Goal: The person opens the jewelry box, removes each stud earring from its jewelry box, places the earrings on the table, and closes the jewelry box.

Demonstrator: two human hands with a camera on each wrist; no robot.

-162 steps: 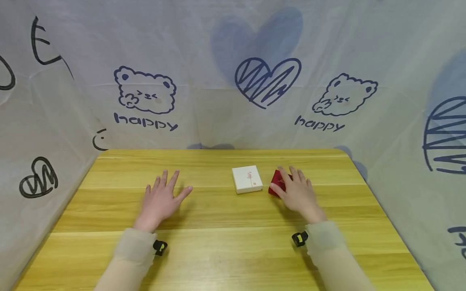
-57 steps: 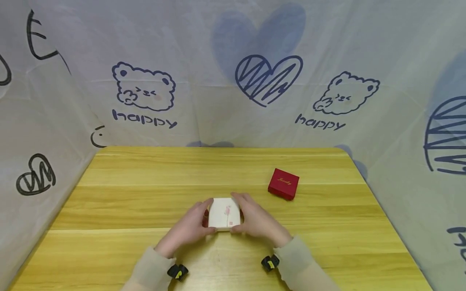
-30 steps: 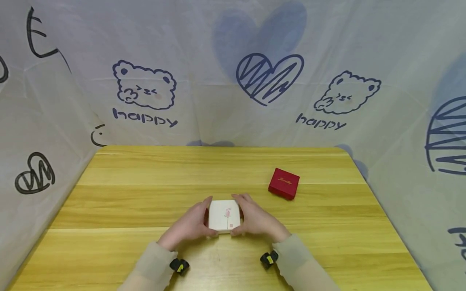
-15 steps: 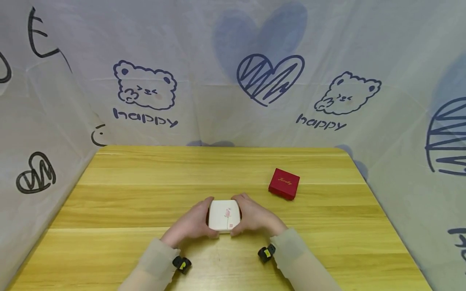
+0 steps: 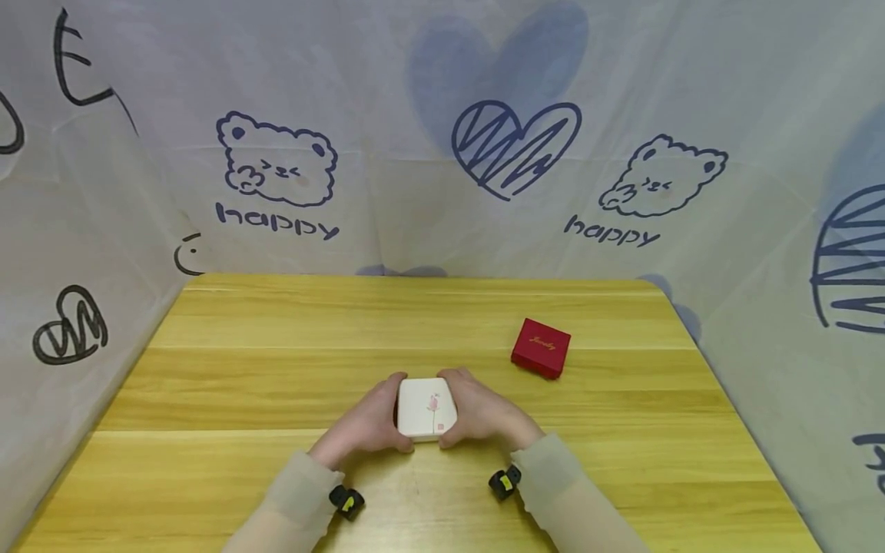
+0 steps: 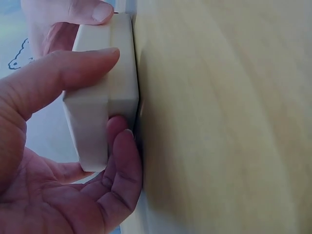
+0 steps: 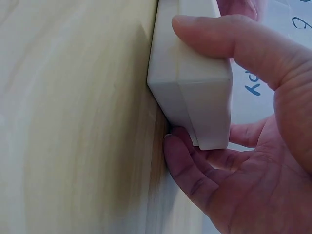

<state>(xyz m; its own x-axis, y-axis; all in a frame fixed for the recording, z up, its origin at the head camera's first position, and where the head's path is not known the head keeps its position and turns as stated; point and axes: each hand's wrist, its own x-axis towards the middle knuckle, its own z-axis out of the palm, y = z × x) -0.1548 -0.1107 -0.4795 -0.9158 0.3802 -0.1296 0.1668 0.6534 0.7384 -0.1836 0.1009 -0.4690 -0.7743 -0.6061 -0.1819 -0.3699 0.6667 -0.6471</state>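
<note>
White box (image 5: 426,407) pinched by left hand (image 5: 373,418) and right hand (image 5: 481,411), thumbs on near side, fingers bent, perhaps touching table (image 5: 276,322).

I can't read the tiny pinkish stamp (image 5: 440,427) on the white box (image 5: 418,407). Fingers (image 6: 126,168) partly hide its sides. Nearer than the box, both sleeves (image 5: 285,503) are cut off.

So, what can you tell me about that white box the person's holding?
The white box is shallow and squarish, seemingly of smooth card. Its top shows a pink flower and a small pinkish square. A seam along its visible sides suggests a lid over a base; it looks closed. It is flower side up, on or just above the wooden table; I can't tell which. The left hand grips its left side, the right hand its right.
</note>
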